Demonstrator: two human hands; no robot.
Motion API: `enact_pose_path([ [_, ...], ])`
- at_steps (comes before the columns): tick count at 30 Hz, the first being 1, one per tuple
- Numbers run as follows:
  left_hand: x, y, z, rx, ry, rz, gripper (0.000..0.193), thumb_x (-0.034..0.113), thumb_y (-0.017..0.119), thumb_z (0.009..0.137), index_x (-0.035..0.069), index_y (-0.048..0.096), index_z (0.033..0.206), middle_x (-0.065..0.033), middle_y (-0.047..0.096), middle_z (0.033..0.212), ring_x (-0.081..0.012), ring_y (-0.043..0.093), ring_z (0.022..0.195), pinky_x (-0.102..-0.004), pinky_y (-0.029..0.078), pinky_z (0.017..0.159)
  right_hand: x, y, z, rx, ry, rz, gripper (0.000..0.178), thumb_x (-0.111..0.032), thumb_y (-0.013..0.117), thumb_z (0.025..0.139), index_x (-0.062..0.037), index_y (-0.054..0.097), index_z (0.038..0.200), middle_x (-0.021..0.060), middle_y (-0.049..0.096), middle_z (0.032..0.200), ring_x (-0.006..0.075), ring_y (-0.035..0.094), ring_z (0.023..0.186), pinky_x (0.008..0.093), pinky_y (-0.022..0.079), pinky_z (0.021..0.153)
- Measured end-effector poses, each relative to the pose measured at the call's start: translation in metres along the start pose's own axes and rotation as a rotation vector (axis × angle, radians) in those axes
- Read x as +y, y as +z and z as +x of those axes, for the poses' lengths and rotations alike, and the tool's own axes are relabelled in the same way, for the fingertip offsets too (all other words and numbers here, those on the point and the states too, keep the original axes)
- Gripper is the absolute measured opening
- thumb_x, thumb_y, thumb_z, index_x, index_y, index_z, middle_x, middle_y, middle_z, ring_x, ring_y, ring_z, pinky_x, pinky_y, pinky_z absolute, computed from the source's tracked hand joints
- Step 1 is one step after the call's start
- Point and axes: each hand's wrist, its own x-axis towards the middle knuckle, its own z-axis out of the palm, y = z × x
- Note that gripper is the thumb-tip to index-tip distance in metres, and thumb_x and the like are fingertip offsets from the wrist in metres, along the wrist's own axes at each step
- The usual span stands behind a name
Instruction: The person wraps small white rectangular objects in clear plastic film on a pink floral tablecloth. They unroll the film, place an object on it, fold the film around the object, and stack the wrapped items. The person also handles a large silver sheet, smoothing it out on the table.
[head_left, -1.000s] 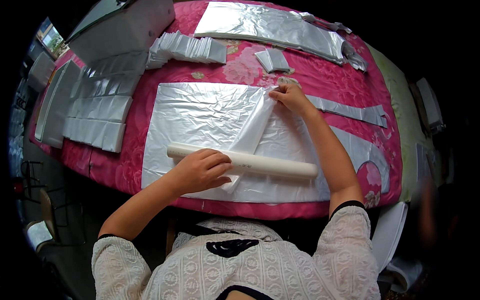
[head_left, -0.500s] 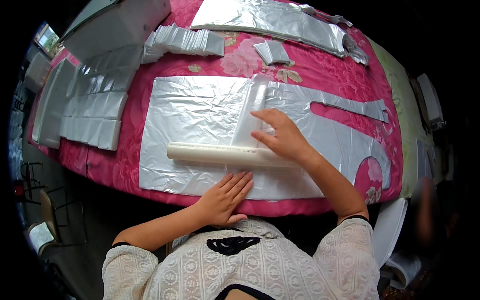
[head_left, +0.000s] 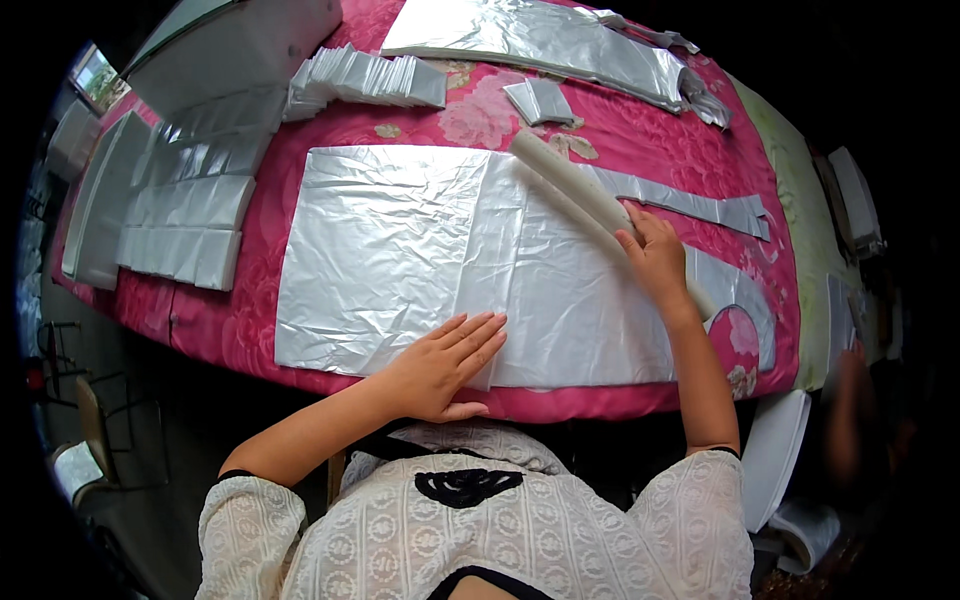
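Spread before me is a stack of thin, silvery-white plastic carrier bags [head_left: 380, 255] with cut-out handles at the right. My left hand [head_left: 450, 365] rests flat on the near edge of the stack, fingers stretched out. A cream plastic pipe [head_left: 570, 178] slants across the right part of the bags, its far end near the back edge. My right hand [head_left: 657, 255] grips the pipe, fingers and thumb around it right of its middle. The right half of the top bag lies smoother, with a fold line down the middle.
A pink flowered cloth [head_left: 400, 125] covers the table. At the back are a larger bag stack [head_left: 530, 45], a row of small folded packets [head_left: 365, 78] and a few loose packets [head_left: 540, 102]. More packets [head_left: 180, 230] and white boxes [head_left: 230, 60] stand left. A chair [head_left: 92, 440] is at lower left.
My right hand has taken hold of the pipe and swung it from lying left to right into a slant toward the right. The raised plastic flap in the middle now lies flat. My left hand stays put.
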Motion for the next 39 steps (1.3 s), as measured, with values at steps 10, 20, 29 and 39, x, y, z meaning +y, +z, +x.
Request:
enact_pose_path([
  [10,0.029,0.034,-0.007,-0.039,-0.108,0.236,0.080,0.038,0.061,0.071,-0.003,0.031,0.133,-0.0196,0.029,0.141,-0.0307,0.027,0.131,-0.0431,0.022,0.107,-0.103,0.038,-0.018,-0.258,-0.462,0.226,0.043,-0.017,0.068,0.072,-0.0113,0.058,0.113,0.0038,0.060,0.103,0.0251,0.053,0.094,0.0368,0.043,0.083],
  [20,-0.005,0.013,-0.023,-0.081,0.177,-0.039,0.060,0.025,0.061,0.077,-0.003,0.040,0.126,-0.0153,0.036,0.136,-0.0271,0.035,0.127,-0.0381,0.029,0.106,-0.078,0.078,0.069,0.033,-0.384,0.161,0.037,-0.010,0.063,0.074,-0.0092,0.060,0.110,0.0089,0.057,0.114,0.0264,0.046,0.112,0.0383,0.038,0.096],
  [29,-0.009,0.020,-0.029,0.134,0.251,-0.082,0.040,0.012,0.057,0.078,0.002,0.052,0.117,-0.0120,0.048,0.127,-0.0252,0.048,0.118,-0.0348,0.043,0.096,-0.109,0.037,-0.050,-0.537,-0.643,0.420,0.050,0.000,0.055,0.064,-0.0030,0.055,0.115,0.0142,0.048,0.127,0.0311,0.041,0.121,0.0388,0.036,0.100],
  [39,-0.020,0.003,-0.003,0.247,-0.077,0.022,0.059,0.005,0.060,0.065,0.004,0.048,0.123,-0.0110,0.054,0.120,-0.0262,0.053,0.108,-0.0399,0.043,0.089,-0.105,0.044,-0.063,-0.208,-0.473,0.330,0.028,-0.004,0.063,0.068,-0.0064,0.063,0.097,0.0073,0.061,0.099,0.0244,0.058,0.089,0.0336,0.050,0.074],
])
